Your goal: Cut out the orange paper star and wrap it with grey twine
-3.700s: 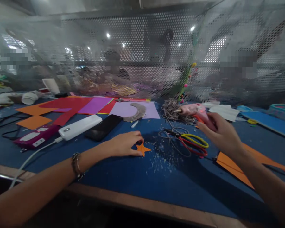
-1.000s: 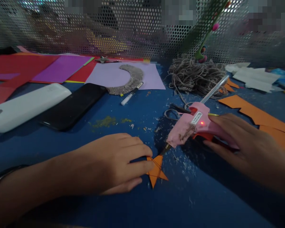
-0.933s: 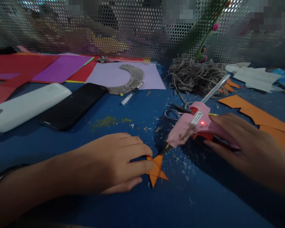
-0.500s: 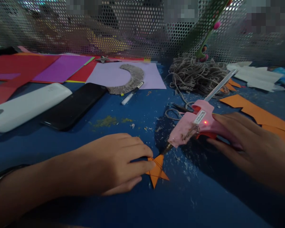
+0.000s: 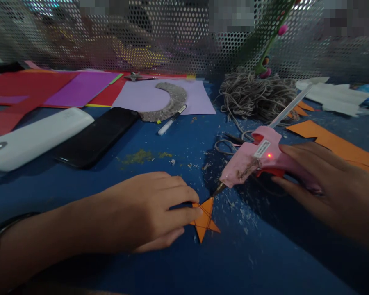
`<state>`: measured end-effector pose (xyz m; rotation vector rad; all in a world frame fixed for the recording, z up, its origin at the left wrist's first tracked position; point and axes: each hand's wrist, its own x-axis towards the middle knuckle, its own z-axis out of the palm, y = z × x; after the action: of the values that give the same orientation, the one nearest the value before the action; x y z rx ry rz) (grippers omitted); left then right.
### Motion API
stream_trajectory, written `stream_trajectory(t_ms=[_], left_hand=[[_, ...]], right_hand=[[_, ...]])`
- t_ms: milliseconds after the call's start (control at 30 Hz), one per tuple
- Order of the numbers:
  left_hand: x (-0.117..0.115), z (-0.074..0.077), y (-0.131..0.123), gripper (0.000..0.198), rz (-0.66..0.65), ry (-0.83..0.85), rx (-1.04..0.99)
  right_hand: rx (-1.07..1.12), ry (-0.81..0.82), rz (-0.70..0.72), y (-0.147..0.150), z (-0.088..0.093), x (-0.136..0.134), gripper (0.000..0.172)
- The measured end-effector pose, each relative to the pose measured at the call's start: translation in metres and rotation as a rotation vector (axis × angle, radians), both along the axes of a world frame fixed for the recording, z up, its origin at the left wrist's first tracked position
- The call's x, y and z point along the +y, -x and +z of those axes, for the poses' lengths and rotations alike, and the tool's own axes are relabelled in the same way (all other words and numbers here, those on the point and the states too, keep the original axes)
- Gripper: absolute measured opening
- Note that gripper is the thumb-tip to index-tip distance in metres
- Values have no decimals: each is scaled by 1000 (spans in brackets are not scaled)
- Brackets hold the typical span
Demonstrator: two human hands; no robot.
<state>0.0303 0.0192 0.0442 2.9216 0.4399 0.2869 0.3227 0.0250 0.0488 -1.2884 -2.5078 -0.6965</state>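
An orange paper star (image 5: 205, 221) with dark pen lines across it lies on the blue tabletop. The fingertips of my left hand (image 5: 153, 211) hold it down by its left side, covering one of its points. My right hand (image 5: 335, 184) is wrapped round the handle of a pink hot glue gun (image 5: 244, 162), whose red light is lit. The nozzle tip is at the star's top point; whether it touches the paper I cannot tell. A clear glue stick (image 5: 292, 105) sticks out of the gun's back end.
Grey yarn (image 5: 258, 98) is heaped behind the gun, with orange paper scraps (image 5: 341, 143) to the right. On the left are a white device (image 5: 39, 135) and a black phone (image 5: 98, 139). A yarn-wrapped crescent (image 5: 175, 98) and a pen (image 5: 172, 120) rest by lilac paper (image 5: 203, 98). A perforated metal screen (image 5: 184, 37) stands behind.
The glue gun has shifted very slightly right, its nozzle still by the star's top point. My left hand keeps its place on the star.
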Motion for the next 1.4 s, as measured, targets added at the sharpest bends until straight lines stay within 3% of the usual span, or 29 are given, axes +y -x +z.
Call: stream_trajectory(t_ms=[767, 1400], left_hand=[[1, -2, 0, 24, -8, -8, -15], [1, -1, -1, 24, -5, -10, -33]], right_hand=[[41, -68, 7, -2, 3, -2, 37], [-12, -47, 24, 3, 3, -3, 43]])
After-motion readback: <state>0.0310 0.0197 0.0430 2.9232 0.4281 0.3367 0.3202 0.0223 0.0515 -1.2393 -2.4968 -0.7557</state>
